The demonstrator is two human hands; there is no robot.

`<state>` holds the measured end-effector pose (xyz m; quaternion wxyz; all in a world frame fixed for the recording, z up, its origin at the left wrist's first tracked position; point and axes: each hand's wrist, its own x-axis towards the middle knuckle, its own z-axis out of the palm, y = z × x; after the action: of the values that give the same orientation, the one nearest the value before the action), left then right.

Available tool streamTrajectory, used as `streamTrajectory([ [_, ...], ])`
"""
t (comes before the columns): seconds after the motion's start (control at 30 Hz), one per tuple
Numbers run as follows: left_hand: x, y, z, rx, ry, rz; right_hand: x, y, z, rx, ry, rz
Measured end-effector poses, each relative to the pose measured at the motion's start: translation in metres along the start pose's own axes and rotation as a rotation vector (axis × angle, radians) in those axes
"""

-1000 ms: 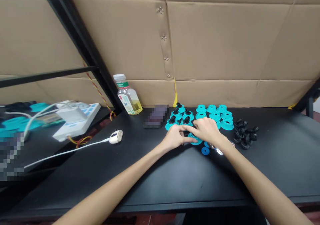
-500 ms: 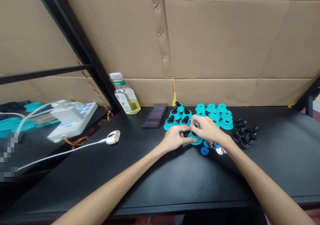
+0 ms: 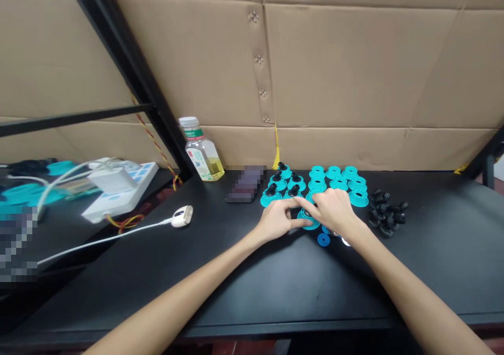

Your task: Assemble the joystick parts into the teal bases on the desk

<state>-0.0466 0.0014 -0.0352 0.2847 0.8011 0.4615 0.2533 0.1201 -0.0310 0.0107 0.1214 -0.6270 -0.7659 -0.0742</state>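
Observation:
On the black table, a teal flanged ring sits between my hands. My left hand is closed on its left side, thumb along the near rim and index finger over the top. My right hand is curled, its index finger stretched down to the top of the ring; whatever lies under that fingertip is hidden. Close behind stand several teal rings with black swivel fittings in them. Plain teal rings stand in rows behind my right hand. Blue discs and a silvery disc lie below my right wrist, partly covered.
A pile of black fittings lies to the right. Behind on the left are a blurred-out dark phone-like object and a bottle of yellow liquid. Farther left lie a white cable's connector and a power strip. Cardboard walls the back.
My right hand has gone from a pinch above the ring to a stretched index finger pressed down at its top. My left hand keeps its hold. The view has shifted slightly.

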Motion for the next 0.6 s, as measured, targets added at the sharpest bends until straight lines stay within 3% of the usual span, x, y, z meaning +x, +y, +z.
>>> streamTrajectory([
  [0.13,0.001,-0.005,0.001,-0.055,-0.029,0.011,-0.004,0.01,-0.017,0.139,0.003,0.027],
  [0.23,0.002,-0.008,0.002,-0.063,-0.032,0.012,-0.006,0.019,-0.024,0.343,-0.039,-0.052],
  [0.4,-0.001,-0.004,0.0,-0.168,-0.052,0.042,-0.006,0.018,-0.014,0.455,-0.097,-0.169],
  [0.6,-0.002,0.0,-0.011,-0.352,-0.208,0.029,-0.006,0.017,-0.01,0.544,-0.11,-0.234],
])
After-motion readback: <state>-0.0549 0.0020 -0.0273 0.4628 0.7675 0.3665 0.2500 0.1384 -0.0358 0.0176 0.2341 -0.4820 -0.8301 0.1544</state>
